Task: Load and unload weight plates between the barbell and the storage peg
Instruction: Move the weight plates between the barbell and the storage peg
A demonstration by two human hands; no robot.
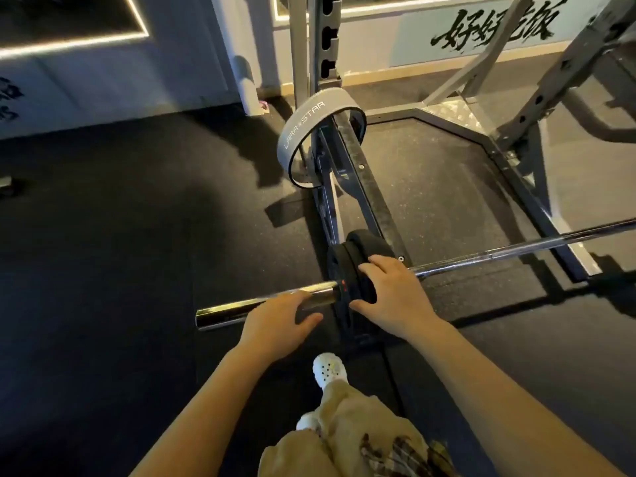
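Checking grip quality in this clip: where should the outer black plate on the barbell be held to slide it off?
Grip the outer plate by its rim on opposite sides, from the sleeve end. It stands upright on the barbell, so only the rim offers a hold. The right hand curls over the rim; the left hand rests on the sleeve.

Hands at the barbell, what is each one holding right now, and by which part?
The right hand grips the black weight plates by their near rim. The left hand rests on the barbell sleeve, fingers over its top.

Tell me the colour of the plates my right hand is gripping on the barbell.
Black, with small red markings near the hub. The plates show in the head view, under the right hand.
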